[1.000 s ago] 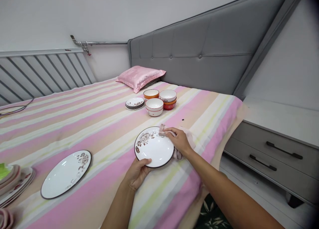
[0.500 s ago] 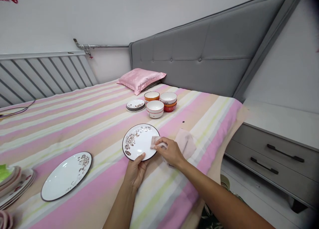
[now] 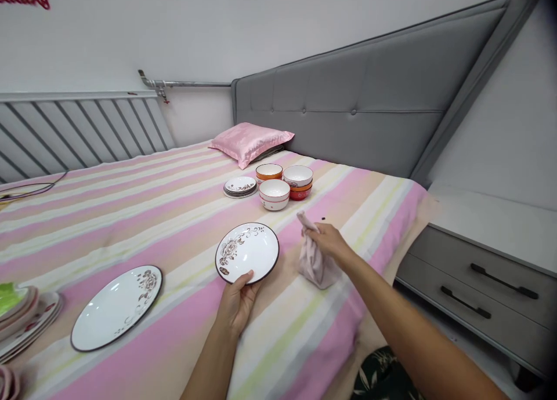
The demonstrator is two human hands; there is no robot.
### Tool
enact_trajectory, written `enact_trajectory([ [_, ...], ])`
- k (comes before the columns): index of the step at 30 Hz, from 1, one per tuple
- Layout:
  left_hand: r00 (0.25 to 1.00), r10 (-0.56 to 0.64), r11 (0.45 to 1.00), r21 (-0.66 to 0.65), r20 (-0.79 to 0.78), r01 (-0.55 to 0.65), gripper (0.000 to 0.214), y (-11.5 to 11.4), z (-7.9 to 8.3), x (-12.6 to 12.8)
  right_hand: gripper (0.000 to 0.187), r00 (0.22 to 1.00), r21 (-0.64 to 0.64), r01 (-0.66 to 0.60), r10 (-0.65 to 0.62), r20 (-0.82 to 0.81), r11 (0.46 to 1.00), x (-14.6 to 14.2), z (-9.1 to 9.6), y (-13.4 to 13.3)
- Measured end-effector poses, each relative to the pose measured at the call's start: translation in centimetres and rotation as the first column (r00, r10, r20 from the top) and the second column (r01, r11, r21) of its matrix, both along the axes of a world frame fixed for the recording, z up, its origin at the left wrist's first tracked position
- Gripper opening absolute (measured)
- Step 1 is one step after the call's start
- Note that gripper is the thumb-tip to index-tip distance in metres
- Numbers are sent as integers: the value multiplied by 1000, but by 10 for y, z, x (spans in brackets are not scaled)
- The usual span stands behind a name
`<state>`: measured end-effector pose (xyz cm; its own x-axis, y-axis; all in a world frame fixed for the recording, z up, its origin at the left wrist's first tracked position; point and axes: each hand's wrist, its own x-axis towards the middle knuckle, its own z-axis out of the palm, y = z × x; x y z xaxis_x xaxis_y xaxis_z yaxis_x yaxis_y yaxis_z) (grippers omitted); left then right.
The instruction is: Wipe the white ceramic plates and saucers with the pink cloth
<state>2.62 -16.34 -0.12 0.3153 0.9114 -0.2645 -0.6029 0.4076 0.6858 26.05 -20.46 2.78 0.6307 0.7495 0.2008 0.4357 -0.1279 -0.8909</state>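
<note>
My left hand (image 3: pixel 237 301) grips the near rim of a small white plate (image 3: pixel 247 253) with a dark rim and a brown flower print, held just over the striped bed sheet (image 3: pixel 143 214). My right hand (image 3: pixel 327 240) is closed on a pale pink cloth (image 3: pixel 314 260), lifted off the plate and hanging to its right. The plate and the cloth are apart.
A larger matching plate (image 3: pixel 116 307) lies on the bed at the left, with stacked plates (image 3: pixel 24 324) at the left edge. Several bowls (image 3: pixel 285 185) and small saucers (image 3: pixel 240 187) sit farther back by a pink pillow (image 3: pixel 250 140). A grey drawer unit (image 3: pixel 478 278) stands on the right.
My right hand took the cloth off the plate's face and moved it to the right, bunched and hanging. My left hand kept hold of the plate.
</note>
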Motion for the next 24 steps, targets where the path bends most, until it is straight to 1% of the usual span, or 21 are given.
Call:
enact_trajectory([
  [2,1000,4,1000,-10,5,-4,54,0,1,0,20,995,-21,78,-77,61,997,21,30,5],
  [4,1000,7,1000,-18,11,-7,54,1,2,0,23,975,19,186,-187,119,982,38,68,9],
  [5,1000,9,1000,-20,15,-9,54,1,2,0,24,955,64,248,-255,152,967,42,87,11],
  [6,1000,11,1000,-23,17,-11,54,1,3,0,26,905,157,340,-368,216,927,44,105,11],
  [7,1000,16,1000,-27,17,-15,55,1,3,0,29,852,257,387,-450,267,885,44,120,11],
  [8,1000,22,999,-34,16,-22,55,1,3,0,31,817,346,391,-495,297,853,40,131,11],
  [9,999,28,999,-41,18,-27,55,1,3,0,32,806,409,359,-500,318,839,35,137,10],
  [10,999,32,998,-45,22,-31,55,1,3,0,32,811,438,324,-484,329,839,27,138,9],
  [11,999,32,998,-46,30,-31,56,1,3,-1,32,822,442,302,-465,328,845,17,134,8],
  [12,999,31,999,-45,36,-29,55,1,3,-1,31,847,407,279,-422,322,870,7,124,7],
  [13,999,29,999,-42,41,-27,55,1,3,-1,31,878,347,277,-382,287,896,-5,110,6],
  [16,999,31,999,-34,38,-30,55,0,3,-2,28,933,225,214,-267,241,951,-41,51,2],
  [17,999,31,999,-30,36,-30,56,0,3,-2,26,954,170,174,-209,217,970,-53,31,1],
  [18,999,29,999,-28,36,-28,56,-1,4,-1,25,984,89,86,-99,148,992,-64,14,-1],
  [19,999,22,999,-24,37,-21,56,-2,5,-1,26,997,46,7,-11,78,999,-74,-1,-3],
  [20,999,14,1000,-23,38,-13,56,-2,5,-1,27,997,36,-82,81,20,996,-83,-11,-4],
  [21,999,5,1000,-23,38,-4,56,-3,6,0,27,987,37,-155,156,-30,987,-90,-17,-7],
  [22,999,-1,1000,-22,40,2,56,-3,6,1,28,974,52,-214,217,-66,975,-95,-20,-9],
  [24,999,-3,1000,-20,54,4,58,-4,7,2,30,943,87,-301,310,-119,950,-102,-17,-14],
])
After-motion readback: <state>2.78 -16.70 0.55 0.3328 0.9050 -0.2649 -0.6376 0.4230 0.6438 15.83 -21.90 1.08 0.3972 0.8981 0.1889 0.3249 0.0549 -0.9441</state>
